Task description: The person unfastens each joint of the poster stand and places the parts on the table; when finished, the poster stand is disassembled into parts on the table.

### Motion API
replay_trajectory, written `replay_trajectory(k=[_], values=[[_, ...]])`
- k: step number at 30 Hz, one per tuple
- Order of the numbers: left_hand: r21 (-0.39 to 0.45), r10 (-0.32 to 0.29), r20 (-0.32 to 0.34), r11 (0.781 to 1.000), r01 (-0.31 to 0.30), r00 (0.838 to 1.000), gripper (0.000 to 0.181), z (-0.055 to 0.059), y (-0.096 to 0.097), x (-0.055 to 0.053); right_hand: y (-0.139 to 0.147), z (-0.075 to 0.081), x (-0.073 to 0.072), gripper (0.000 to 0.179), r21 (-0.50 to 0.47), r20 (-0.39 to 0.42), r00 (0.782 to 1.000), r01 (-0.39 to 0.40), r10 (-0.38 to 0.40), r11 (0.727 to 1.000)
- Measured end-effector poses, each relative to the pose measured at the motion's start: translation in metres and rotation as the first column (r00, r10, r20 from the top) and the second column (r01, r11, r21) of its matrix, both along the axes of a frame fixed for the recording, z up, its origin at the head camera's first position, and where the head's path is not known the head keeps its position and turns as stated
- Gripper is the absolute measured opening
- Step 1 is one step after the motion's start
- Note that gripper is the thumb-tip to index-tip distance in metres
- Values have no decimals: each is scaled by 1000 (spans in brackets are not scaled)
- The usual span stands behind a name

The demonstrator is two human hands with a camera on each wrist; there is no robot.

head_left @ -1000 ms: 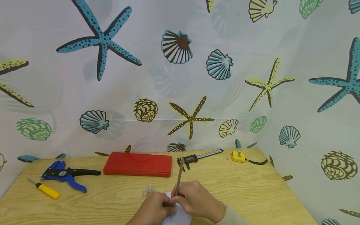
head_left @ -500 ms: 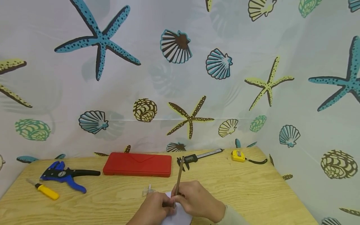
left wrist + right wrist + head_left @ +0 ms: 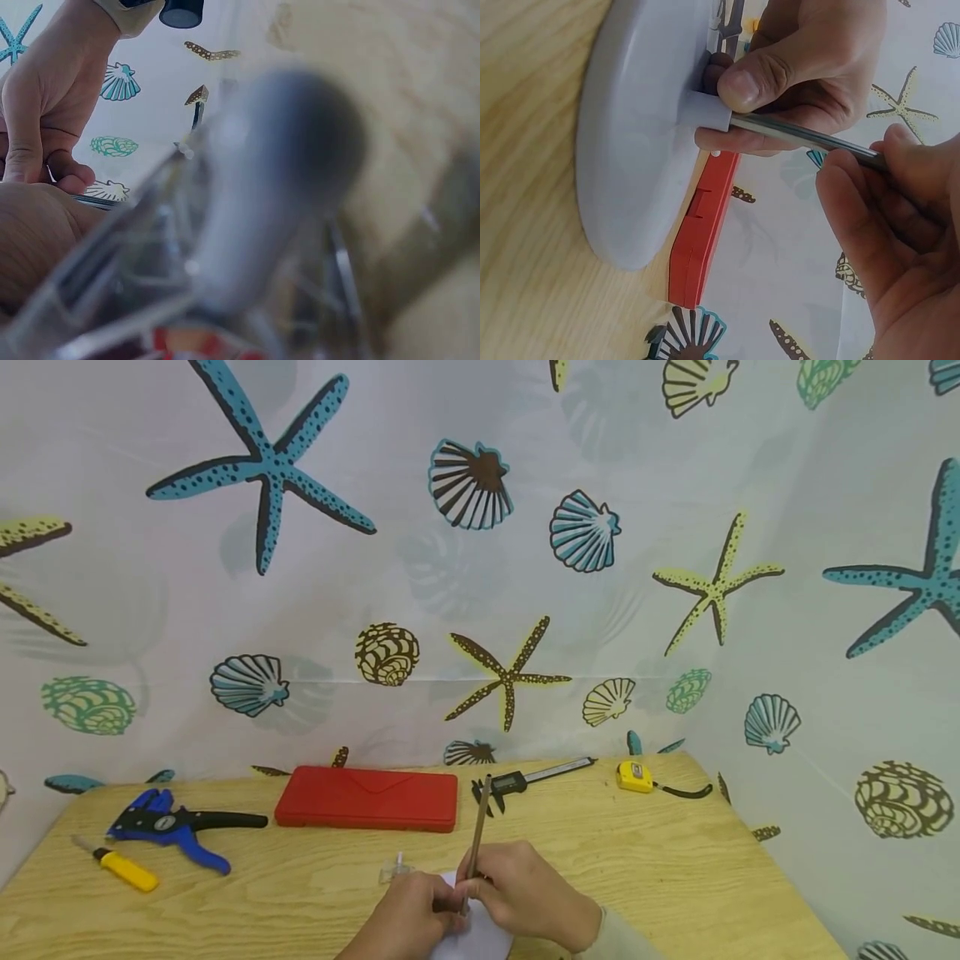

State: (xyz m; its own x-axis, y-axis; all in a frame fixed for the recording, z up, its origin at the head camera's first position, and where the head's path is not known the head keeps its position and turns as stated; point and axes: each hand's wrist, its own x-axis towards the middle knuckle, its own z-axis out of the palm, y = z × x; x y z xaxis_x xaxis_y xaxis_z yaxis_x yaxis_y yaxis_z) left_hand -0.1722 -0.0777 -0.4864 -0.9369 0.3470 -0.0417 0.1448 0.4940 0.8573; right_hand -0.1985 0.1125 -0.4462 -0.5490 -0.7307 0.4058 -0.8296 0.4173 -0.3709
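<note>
A round white base lies on the table, a short collar rising from its middle. Out of that collar runs a thin metal rod, tilted slightly right in the head view. My left hand pinches the collar between thumb and fingers. Higher up, the fingers of my right hand pinch the rod. Just beyond my left hand sits a small clear plastic piece with a whitish peg. It looms large and blurred as a grey-white knob in the left wrist view.
A red case lies at the back. To its left are blue-black wire strippers and a yellow-handled knife. A digital caliper and a yellow tape measure lie back right. A patterned curtain hangs behind.
Both hands keep their hold on the rod and collar in the same place. Only a very slight shift of the head view shows.
</note>
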Motion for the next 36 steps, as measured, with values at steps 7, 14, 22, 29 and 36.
replay_trajectory(k=[7, 14, 22, 29, 36], values=[[-15, 13, 39, 1000, -12, 999, 5, 1, 0, -2, 0, 0, -1, 8, -9, -46, 999, -13, 12, 1000], [-27, 11, 22, 1000, -10, 1000, 8, 2, 0, -1, -2, 1, -1, 6, -17, 14, 1000, 6, -6, 1000], [-36, 22, 60, 999, -20, 998, 4, 4, -1, -2, -3, 3, 1, 6, -21, -79, 997, -8, 6, 1000], [-18, 7, 35, 1000, -7, 999, 7, 2, 0, -1, -2, 4, 2, 5, -11, -66, 998, -3, 3, 1000], [-23, 8, 57, 1000, -7, 998, 4, 3, 0, -1, 0, 0, 0, 6, -48, -65, 998, -3, 0, 999]])
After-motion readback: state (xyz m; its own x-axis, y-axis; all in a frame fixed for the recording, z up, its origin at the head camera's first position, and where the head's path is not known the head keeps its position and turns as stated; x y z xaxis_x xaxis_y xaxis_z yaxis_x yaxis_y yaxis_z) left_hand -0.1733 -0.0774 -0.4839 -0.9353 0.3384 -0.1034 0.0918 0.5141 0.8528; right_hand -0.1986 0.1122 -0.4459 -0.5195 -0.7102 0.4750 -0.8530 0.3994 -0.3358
